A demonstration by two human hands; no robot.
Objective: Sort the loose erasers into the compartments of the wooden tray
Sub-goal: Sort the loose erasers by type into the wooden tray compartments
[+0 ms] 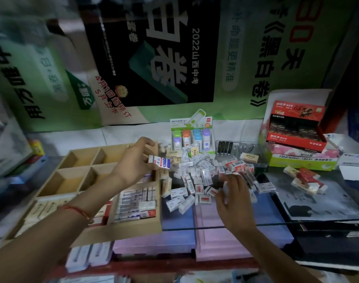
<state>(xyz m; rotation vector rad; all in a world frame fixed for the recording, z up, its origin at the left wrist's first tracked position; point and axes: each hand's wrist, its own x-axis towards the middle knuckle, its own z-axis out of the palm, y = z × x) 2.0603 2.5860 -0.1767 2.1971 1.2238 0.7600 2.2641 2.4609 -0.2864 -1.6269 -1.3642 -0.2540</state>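
Above the wooden tray (82, 167), my left hand (133, 162) pinches one eraser (160, 161) by its end: light, firm, probably slick-sleeved. My right hand (233, 194) rests on the loose pile (199, 172); its grip I cannot tell.

Bare forearms, red string bracelet (77, 211)

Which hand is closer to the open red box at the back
Right. The right hand is over the loose erasers, front-left of the red box; the left hand holds an eraser over the wooden tray, farther left.
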